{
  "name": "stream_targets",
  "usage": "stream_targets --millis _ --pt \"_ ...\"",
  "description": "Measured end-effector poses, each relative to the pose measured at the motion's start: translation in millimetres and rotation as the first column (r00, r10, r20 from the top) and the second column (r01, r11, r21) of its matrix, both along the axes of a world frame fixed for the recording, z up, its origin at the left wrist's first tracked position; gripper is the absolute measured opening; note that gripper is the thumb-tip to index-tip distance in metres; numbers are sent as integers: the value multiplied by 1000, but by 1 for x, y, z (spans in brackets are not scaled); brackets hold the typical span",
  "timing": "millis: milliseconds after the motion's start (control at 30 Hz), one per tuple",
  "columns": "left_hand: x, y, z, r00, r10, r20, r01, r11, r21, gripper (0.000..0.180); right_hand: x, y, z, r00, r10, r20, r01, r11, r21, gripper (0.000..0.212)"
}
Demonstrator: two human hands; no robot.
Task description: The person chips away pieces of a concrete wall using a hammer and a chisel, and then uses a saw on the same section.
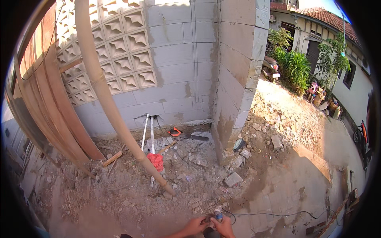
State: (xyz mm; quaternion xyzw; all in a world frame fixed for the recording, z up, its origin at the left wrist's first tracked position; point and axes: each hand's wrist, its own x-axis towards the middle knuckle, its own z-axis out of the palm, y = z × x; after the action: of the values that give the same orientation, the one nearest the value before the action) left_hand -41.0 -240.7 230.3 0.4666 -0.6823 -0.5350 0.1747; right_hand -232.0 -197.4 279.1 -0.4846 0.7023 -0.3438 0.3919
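Fingers of right hand [224, 226] clamped on blue-and-pale object [218, 215], left hand [195, 225] alongside, its grip not determinable, black cable [274, 215] nearby.

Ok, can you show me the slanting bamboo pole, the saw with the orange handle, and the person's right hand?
Bamboo pole [105, 97]: head view, middle of its shaft.
Saw [193, 137]: head view, on its dark blade.
Right hand [225, 227]: head view, on the back of the hand.
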Motion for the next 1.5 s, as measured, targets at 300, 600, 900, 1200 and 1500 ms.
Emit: stream_targets --millis 300,600,900,1200,1500 --pt "19 -153 -34 885 459 -76 -465 869 -167 27 -114 -133 -83 983 -169 67 147 955 259 28" --pt "7 -242 37 541 780 -315 -723 622 299 18 -124 -243 13 893 -111 436 -17 960 280 34" --pt "11 -338 41 409 894 -185 -702 438 561 24 -97 -273 22 968 -156 197 66 914 399 41" --pt "9 -442 41 632 718 -292 -740 671 50 25 -108 -373 48 977 -114 183 32 916 400 34" --pt "13 -480 64 444 881 -165 -780 471 413 28 -95 -490 34 930 -71 362 -109 885 453 33"
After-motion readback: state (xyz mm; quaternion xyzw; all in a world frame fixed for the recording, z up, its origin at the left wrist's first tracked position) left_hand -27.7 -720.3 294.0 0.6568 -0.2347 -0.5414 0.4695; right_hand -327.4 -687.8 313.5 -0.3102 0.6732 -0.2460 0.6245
